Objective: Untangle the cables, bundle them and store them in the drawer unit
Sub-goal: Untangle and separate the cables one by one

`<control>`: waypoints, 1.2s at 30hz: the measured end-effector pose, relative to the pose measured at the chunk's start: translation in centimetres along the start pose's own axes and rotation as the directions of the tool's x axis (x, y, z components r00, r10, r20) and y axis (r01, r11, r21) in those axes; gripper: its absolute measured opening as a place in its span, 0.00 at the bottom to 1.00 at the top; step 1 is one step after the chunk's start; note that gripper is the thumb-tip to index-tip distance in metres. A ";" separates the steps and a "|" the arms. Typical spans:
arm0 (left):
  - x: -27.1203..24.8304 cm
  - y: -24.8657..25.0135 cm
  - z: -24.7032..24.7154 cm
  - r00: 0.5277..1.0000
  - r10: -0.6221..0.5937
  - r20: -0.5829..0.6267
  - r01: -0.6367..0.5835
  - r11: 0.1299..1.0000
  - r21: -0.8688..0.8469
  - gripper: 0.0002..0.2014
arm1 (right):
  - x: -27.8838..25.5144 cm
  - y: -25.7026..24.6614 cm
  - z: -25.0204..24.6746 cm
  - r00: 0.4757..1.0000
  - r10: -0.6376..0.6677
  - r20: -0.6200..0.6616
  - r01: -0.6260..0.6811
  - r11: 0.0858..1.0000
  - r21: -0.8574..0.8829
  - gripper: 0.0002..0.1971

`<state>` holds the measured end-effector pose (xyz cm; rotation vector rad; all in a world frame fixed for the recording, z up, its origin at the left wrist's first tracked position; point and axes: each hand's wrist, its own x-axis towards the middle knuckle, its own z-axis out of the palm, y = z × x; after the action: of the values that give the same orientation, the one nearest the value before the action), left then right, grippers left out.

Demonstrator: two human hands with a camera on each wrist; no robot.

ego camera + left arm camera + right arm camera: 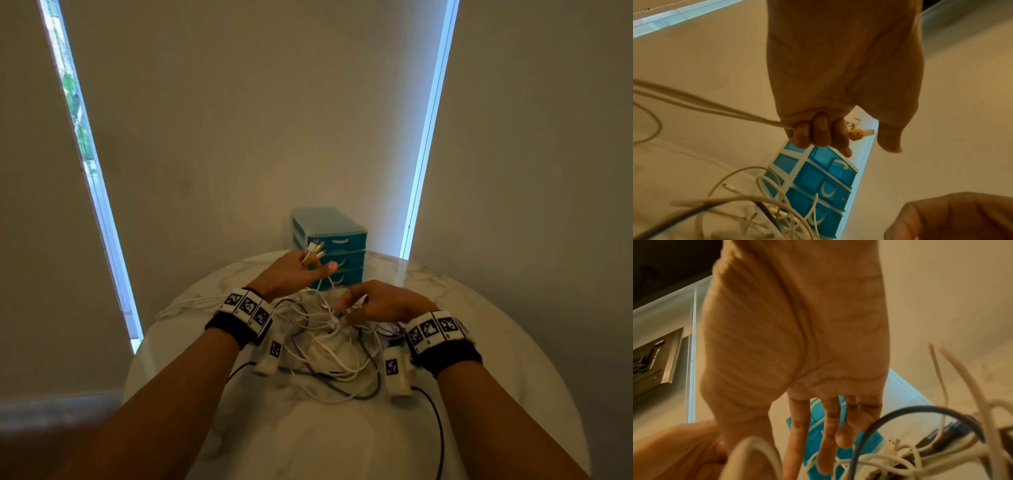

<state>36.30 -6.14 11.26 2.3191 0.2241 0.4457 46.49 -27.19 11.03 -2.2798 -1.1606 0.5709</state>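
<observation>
Cables (329, 342) tangled on round marble table (496, 342); beige blinds (257, 120) behind.

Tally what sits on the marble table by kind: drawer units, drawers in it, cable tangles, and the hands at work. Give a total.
Teal plastic drawer unit: 1
Drawers in it: 3
Tangle of white and dark cables: 1; single cables cannot be counted
Left hand, right hand: 2
Total: 7
</observation>
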 end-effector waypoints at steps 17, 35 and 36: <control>-1.4 -0.5 2.7 0.780 -0.216 0.587 -0.136 0.858 0.496 0.28 | 2.8 2.5 0.0 0.659 0.202 -0.725 -0.022 0.968 0.250 0.04; 1.4 -0.7 4.0 0.942 -0.238 0.237 0.335 0.616 -0.713 0.19 | 1.9 2.3 4.6 0.827 0.103 -0.553 0.517 0.248 0.820 0.17; 1.3 -0.7 4.6 0.945 -0.230 0.233 0.328 0.647 -0.688 0.23 | 2.0 2.1 5.1 0.836 0.087 -0.541 0.498 0.291 0.817 0.15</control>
<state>39.21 -8.28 8.03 1.4803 0.2812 0.1712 45.90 -25.31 5.53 -1.0378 -0.5380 0.3447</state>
